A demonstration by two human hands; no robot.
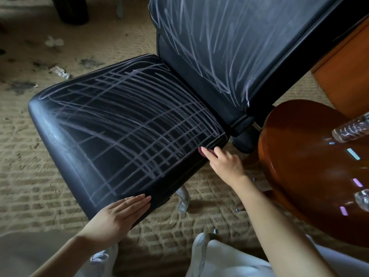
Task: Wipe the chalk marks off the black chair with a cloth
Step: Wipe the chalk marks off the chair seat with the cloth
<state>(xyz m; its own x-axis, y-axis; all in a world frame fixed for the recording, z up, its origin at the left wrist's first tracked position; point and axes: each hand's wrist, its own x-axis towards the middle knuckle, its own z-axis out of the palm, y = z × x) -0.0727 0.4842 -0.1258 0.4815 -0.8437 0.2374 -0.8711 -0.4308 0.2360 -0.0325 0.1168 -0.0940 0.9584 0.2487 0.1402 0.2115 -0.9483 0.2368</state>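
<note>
The black chair stands in the middle of the head view, and its seat (83, 140) is crossed with pale chalk lines. Its backrest (229, 41) carries long chalk streaks too. My left hand (119, 214) lies flat on the seat's near corner with its fingers straight. At the seat's right edge, near the hinge, my right hand (223, 162) pinches a small dark-red piece (202, 152) in its fingertips. I cannot tell whether that piece is chalk or cloth. No larger cloth is in view.
A round brown wooden table (299, 156) stands close on the right, with clear plastic bottles (351, 128) and short coloured sticks (353, 153) on it. Orange wooden furniture (343, 76) is behind it. Paper scraps (60, 71) litter the beige carpet; another bottle (183, 198) lies under the seat.
</note>
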